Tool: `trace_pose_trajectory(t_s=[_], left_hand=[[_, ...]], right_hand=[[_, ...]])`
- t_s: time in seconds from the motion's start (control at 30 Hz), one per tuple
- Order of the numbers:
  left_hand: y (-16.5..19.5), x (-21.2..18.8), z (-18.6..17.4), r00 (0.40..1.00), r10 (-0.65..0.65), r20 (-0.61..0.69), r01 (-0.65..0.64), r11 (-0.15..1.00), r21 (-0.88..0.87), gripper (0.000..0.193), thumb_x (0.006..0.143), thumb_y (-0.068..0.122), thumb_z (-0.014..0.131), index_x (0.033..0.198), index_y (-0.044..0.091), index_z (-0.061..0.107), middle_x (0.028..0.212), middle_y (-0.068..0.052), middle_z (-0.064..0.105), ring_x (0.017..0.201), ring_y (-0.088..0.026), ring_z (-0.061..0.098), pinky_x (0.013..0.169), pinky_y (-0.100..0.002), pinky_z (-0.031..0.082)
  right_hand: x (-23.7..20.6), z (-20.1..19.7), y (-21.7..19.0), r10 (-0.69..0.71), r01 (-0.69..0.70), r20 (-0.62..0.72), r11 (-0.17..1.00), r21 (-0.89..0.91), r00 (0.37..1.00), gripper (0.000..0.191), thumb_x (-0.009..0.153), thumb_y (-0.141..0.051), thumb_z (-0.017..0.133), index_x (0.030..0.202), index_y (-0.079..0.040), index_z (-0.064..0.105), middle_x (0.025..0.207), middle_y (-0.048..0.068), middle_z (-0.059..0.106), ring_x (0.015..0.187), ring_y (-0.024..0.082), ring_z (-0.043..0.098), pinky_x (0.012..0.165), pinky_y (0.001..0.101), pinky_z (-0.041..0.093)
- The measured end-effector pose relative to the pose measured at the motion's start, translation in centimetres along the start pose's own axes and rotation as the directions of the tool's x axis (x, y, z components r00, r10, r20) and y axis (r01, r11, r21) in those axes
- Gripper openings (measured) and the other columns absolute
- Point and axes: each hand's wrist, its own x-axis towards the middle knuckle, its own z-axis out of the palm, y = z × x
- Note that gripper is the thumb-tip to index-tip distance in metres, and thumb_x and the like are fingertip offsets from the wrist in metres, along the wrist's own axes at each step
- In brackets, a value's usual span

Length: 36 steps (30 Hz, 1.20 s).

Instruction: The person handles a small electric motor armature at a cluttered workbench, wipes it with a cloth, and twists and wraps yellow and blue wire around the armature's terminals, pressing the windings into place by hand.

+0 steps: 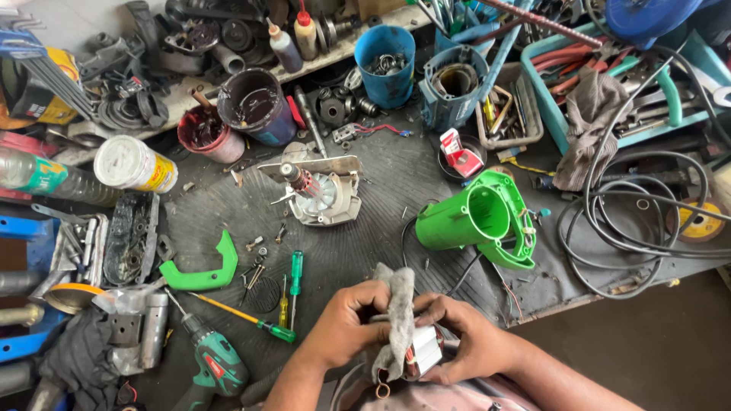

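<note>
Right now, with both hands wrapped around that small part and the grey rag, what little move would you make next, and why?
Probably draw the grey cloth rag further around the silvery wound motor core with copper windings. The left hand pinches the rag against it while the right hand cradles it from the other side, and part of the core lies bare beside the rag, so the wiping looks unfinished.

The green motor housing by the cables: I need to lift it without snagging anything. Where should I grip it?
Grip the green motor housing around its round barrel from above. It lies on its side, open mouth facing up and right; wires trail from its lower right end.
</note>
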Motion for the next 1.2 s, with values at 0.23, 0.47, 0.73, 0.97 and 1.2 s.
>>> trace_pose_trajectory(t_s=[0.23,0.47,0.73,0.97,1.2], left_hand=[[-1.3,0.3,-0.6,0.975,-0.221,-0.011,0.22,0.974,-0.045,0.02,0.083,0.009,0.082,0.083,0.007,0.062,0.081,0.007,0.06,0.078,-0.004,0.054,0.069,-0.025,0.046],[1.2,-1.2,-3.8,0.94,-0.187,-0.286,0.333,0.694,0.638,0.019,0.077,0.009,0.079,0.09,0.003,0.066,0.079,-0.003,0.066,0.075,-0.012,0.062,0.069,-0.03,0.051],[6.2,-7.8,-6.3,0.518,0.575,-0.633,0.403,0.489,0.774,0.019,0.086,0.0,0.073,0.103,0.006,0.066,0.103,-0.011,0.064,0.095,-0.027,0.065,0.086,-0.037,0.053],[7.4,-6.8,0.5,0.728,0.579,-0.368,0.136,0.404,0.905,0.039,0.085,0.018,0.077,0.121,0.009,0.067,0.14,-0.014,0.062,0.135,-0.035,0.057,0.114,-0.047,0.043],[2.2,-6.3,4.8,0.934,0.338,-0.115,-0.185,0.734,0.654,0.054,0.083,0.023,0.082,0.129,0.003,0.065,0.133,-0.013,0.068,0.123,-0.031,0.067,0.102,-0.04,0.053]], right_hand=[[0.8,0.1,-0.4,-0.004,0.01,0.025,0.973,-0.23,1.0,0.062,0.076,-0.017,0.097,0.119,-0.01,0.054,0.137,0.018,0.063,0.123,0.033,0.068,0.104,0.0438,0.055],[1.2,0.2,-2.4,-0.132,0.152,0.092,0.955,-0.254,0.987,0.061,0.078,-0.011,0.092,0.123,-0.011,0.051,0.141,0.02,0.061,0.133,0.039,0.063,0.109,0.0498,0.052],[-0.2,0.2,-2.2,-0.077,0.059,-0.065,0.969,-0.242,0.995,0.063,0.079,-0.011,0.092,0.127,-0.013,0.05,0.141,0.021,0.06,0.127,0.034,0.065,0.105,0.0452,0.053],[-0.2,1.0,-1.4,0.042,-0.044,-0.109,0.999,-0.011,0.993,0.065,0.076,-0.008,0.092,0.126,-0.01,0.05,0.143,0.021,0.053,0.132,0.032,0.058,0.105,0.0451,0.051],[-0.8,1.7,-1.6,0.083,-0.075,-0.138,0.995,0.06,0.987,0.065,0.077,-0.011,0.089,0.128,-0.004,0.05,0.139,0.019,0.054,0.128,0.025,0.057,0.105,0.0398,0.049]])
